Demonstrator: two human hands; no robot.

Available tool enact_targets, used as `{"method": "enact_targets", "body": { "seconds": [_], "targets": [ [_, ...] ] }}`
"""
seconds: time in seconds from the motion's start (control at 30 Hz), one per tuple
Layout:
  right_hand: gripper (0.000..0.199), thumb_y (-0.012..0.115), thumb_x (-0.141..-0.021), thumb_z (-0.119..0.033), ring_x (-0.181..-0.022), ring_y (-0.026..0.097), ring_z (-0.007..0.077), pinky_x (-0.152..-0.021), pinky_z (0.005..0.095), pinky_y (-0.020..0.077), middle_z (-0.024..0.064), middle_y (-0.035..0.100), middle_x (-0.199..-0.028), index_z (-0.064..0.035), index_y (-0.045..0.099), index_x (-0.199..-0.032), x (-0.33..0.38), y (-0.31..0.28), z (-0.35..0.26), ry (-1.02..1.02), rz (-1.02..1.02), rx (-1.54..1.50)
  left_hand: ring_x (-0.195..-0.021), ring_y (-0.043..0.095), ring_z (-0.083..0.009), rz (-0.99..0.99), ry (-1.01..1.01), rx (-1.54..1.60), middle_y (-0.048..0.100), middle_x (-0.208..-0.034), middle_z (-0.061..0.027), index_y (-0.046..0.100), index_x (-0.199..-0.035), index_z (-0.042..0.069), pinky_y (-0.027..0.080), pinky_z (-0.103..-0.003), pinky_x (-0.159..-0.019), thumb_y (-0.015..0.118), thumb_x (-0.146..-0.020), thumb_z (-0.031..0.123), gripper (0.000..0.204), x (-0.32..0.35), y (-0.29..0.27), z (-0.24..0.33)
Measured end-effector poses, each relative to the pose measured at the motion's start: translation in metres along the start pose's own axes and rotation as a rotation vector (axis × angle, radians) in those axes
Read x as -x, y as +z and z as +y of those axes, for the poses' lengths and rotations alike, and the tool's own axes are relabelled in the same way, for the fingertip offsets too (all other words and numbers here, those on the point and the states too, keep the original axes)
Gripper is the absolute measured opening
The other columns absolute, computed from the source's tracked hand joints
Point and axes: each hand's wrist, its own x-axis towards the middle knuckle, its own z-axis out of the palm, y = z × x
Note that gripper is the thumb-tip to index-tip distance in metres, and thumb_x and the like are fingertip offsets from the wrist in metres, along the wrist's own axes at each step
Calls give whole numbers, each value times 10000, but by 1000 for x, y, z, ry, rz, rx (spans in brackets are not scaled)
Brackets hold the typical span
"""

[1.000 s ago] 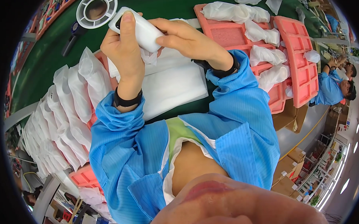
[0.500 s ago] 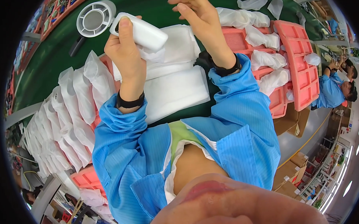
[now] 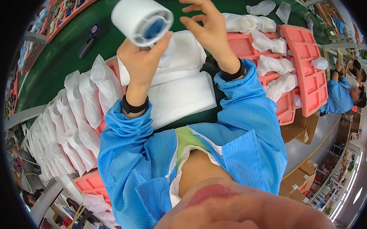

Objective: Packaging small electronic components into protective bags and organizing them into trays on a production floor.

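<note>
Your left hand (image 3: 143, 61) is raised and grips one white cylinder (image 3: 141, 19) from below, its open end toward you; your right hand (image 3: 206, 27) hovers just beside it, fingers spread, holding nothing — above two stacked foam sheets (image 3: 183, 96) on the green table (image 3: 56, 58).

White cylinder (image 3: 141, 19) lifted, end-on now — right hand (image 3: 206, 23) let go, fingers spread

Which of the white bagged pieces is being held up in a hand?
The white cylinder in the left hand, blue-centred end facing the camera. The others lie on the pink trays or in the left row.
</note>
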Motion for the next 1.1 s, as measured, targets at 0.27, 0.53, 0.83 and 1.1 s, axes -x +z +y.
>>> {"method": "enact_targets", "body": {
  "seconds": [0.27,0.53,0.83,1.1],
  "targets": [
    [437,588,-721,86,-866,579,141,-726,240,464,93,607,-1050,1,545,-1148,-28,-36,-21,-740,-114,189,-508,518,-153,-296,307,-326,585,-637,-73,663,-808,0,385,-248,-466,818,-620,124,272,-3,-1,-7],
    [214,725,-760,-50,-904,658,235,-750,289,516,123,651,-1083,-55,637,-955,-15,-39,-45,-753,-317,357,-550,544,-190,-553,160,-279,596,-674,-85,676,-844,-4,405,-272,-492,818,-615,127,300,1,0,-13],
    [458,736,-569,-19,-950,644,286,-776,345,524,104,652,-1053,-67,590,-1000,-9,-61,-16,-145,-357,241,-632,528,-93,-291,-112,-113,612,-718,-8,696,-969,10,407,-233,-574,682,-836,98,160,-7,-7,-12],
    [447,690,-656,-31,-857,612,189,-756,285,477,90,625,-947,-17,550,-1080,-17,-64,-36,46,53,176,-712,464,-37,-106,-292,90,567,-830,38,649,-1124,47,383,-175,-644,578,-923,98,220,-19,-16,-12]
  ]
}}
